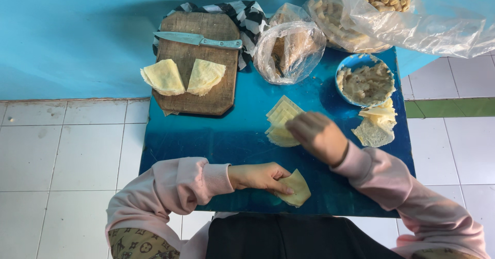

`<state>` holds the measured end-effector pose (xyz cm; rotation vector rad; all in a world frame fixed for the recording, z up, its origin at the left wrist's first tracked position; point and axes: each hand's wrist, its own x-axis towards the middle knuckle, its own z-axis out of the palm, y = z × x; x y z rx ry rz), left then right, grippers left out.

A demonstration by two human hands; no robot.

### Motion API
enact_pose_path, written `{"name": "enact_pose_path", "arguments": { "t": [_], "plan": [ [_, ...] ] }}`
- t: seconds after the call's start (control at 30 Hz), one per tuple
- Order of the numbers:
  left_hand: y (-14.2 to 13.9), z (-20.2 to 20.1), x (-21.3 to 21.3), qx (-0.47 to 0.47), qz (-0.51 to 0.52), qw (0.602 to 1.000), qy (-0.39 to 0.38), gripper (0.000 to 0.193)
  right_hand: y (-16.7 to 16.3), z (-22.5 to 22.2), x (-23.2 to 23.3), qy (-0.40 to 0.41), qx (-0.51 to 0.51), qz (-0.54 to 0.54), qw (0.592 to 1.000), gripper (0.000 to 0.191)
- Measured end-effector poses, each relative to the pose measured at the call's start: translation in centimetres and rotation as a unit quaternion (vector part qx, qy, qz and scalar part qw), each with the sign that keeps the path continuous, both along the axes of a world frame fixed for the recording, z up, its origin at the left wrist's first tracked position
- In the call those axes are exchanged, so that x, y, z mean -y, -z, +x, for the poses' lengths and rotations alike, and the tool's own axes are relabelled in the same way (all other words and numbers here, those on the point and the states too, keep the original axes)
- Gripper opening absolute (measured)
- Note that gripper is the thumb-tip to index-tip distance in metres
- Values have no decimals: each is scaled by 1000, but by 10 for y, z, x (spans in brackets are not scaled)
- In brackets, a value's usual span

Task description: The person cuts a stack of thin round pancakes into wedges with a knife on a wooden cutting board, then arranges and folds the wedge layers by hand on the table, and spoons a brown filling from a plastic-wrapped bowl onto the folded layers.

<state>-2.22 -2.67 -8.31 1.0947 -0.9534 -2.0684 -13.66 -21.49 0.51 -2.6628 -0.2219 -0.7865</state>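
A: Head view. Left hand?
B: Fingers pressed flat on a pale folded wrapper, triangular, thin, near the front edge of the glossy blue table. Pinning it, not clamped around it.
A: Right hand?
B: Knuckles up, fingertips on the fanned wrapper stack mid-table. Grip itself, cannot tell.
A: Rest?
B: Worn wooden board with two folded sheets and a steel knife; blue bowl of lumpy filling; crinkly clear plastic bags.
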Motion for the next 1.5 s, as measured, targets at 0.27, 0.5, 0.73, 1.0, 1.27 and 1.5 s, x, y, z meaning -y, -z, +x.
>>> {"name": "enact_pose_path", "arguments": {
  "t": [0.27, 0.5, 0.73, 1.0, 1.27, 1.5],
  "plan": [
    [1, 0, -1, -15, -3, 1000, -7, 32, 17, -13, -17, -30, -41, -115, 992, 32],
    [-3, 1, 1, -13, -9, 1000, -4, 31, 29, -18, -22, -29, -46, -100, 993, 37],
    [-5, 1, 1, 2, -14, 1000, 1, 30, 30, -21, -23, -33, -44, -86, 995, 39],
    [-2, -1, 1, -3, -8, 1000, -3, 31, 32, -24, -23, -41, -43, -64, 996, 37],
    [-15, 2, 0, -20, -27, 999, 6, 44, 27, -23, -31, -29, -56, -42, 997, 38],
    [-44, 21, 3, -157, -4, 980, -118, 90, 10, -24, 0, -36, -123, 130, 983, 31]
  ]
}}
